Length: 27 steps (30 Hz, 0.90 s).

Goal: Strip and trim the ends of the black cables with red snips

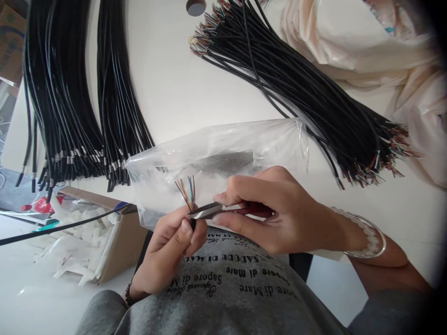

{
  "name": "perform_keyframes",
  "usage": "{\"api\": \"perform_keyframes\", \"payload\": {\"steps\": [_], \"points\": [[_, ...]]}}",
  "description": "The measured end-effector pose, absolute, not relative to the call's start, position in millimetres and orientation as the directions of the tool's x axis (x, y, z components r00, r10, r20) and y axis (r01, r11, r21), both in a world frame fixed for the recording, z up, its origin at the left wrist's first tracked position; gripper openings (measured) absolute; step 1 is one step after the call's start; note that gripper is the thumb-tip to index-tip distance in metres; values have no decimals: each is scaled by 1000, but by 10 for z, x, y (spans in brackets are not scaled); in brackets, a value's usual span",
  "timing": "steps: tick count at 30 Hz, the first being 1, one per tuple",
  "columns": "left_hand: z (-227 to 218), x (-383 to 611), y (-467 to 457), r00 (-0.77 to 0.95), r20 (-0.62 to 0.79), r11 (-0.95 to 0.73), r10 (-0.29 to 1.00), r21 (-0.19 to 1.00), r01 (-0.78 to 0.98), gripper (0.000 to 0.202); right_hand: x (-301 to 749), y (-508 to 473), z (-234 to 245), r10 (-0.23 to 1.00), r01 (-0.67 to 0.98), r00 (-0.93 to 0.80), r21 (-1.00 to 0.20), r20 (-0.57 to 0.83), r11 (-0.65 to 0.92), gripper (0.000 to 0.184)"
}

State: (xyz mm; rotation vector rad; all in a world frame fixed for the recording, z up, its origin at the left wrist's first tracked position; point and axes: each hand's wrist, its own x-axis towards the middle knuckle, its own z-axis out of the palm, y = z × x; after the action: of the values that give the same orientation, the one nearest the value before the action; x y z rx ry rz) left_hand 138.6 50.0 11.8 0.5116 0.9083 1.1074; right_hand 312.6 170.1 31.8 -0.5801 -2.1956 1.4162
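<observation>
Head view, clock taken from the middle of the frame. Left hand (176, 242), at 7, is gripping a black cable end (193, 224) between thumb and fingers. Bared coloured wires (188, 193) are fanning up out of it, orange, brown and blue among them. Right hand (279, 209), at 4, is closing round a red-handled cutting tool (208, 211). Metal tip is pointing to 9 and resting at the base of the fan, by the left thumb; cannot tell whether its blades are fully closed.

Clear plastic bag (223, 132) is lying behind the hands, towards 12. At 10, two bundles of black cable (59, 83) are running down the white table (167, 88), silvery bands showing near their lower ends. At 2, a third bundle (286, 79) is lying aslant, coloured wires spreading at both ends; pale sheeting (335, 51) is bunching beyond it. At 8, a cardboard box (124, 244) is holding white pieces (80, 232), and a single black cable (63, 228) is crossing above them. Printed grey shirt (223, 302) is filling 6. Bracelets (370, 237) are circling the right wrist.
</observation>
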Motion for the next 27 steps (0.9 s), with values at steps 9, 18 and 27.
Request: {"api": "perform_keyframes", "payload": {"steps": [9,18,27], "points": [[197,1444,742,235,-529,534,816,531,-658,29,3087,1742,228,706,466,-707,-718,50,517,21],[126,1443,537,71,-200,209,977,849,-485,23,3077,1656,324,751,749,-659,-131,-40,650,24],[142,1346,466,104,39,-12,994,968,-252,14,3092,1569,413,747,728,-665,-241,-15,642,22]]}}
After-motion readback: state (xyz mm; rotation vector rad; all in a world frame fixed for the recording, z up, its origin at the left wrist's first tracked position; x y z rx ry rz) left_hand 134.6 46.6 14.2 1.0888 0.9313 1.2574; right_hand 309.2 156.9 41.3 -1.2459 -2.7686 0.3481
